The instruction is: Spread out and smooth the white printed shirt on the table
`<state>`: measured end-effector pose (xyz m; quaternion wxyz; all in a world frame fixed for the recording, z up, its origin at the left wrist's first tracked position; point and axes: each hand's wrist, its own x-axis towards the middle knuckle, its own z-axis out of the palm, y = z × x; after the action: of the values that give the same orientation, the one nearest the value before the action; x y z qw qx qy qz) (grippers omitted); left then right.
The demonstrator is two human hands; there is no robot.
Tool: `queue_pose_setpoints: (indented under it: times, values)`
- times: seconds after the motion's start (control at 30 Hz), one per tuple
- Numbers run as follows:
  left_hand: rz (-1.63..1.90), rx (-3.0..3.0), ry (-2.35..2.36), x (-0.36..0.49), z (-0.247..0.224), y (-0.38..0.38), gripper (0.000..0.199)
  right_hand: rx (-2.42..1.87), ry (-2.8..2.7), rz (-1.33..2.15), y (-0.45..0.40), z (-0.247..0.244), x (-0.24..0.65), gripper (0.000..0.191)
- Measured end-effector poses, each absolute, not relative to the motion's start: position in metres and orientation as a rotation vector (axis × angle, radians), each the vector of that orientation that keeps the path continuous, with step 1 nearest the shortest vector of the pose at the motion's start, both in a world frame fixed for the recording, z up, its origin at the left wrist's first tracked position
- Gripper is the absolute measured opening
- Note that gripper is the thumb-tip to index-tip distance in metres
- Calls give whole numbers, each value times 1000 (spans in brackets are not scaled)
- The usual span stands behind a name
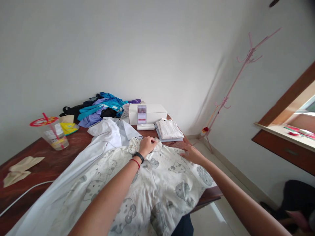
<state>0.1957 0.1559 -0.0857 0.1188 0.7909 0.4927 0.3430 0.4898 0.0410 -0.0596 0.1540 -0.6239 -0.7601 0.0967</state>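
Note:
A white pajama shirt [145,183] with grey cartoon cat prints lies spread over the table's near side, its collar pointing away from me. My left hand [147,146] has its fingers curled closed at the collar. On the shirt's right shoulder, my right hand [193,154] rests with fingers stretched out and apart. A plain white garment [105,134] lies to the left, partly beneath the shirt. Just beyond my hands sits a stack of folded clothes [169,129].
A white box [157,111] stands at the back beside a heap of coloured clothes [103,106]. On the left are a plastic drink cup [55,134] with a straw, a yellow packet [69,128] and tan napkins [22,170]. A pink coat rack [236,80] leans right.

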Motion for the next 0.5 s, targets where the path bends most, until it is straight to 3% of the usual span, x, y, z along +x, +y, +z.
queue_pose_setpoints:
  times: [0.17,0.3,0.5]
  values:
    - [988,2332,1456,196,-86,154,22,-2020,-2120,175,35,-59,499,25]
    - [977,2339,1462,196,-83,149,20,-1988,-2062,-200,23,-56,475,42]
    - [946,2335,1447,195,-74,145,13,-1789,-2364,188,9,-75,417,62]
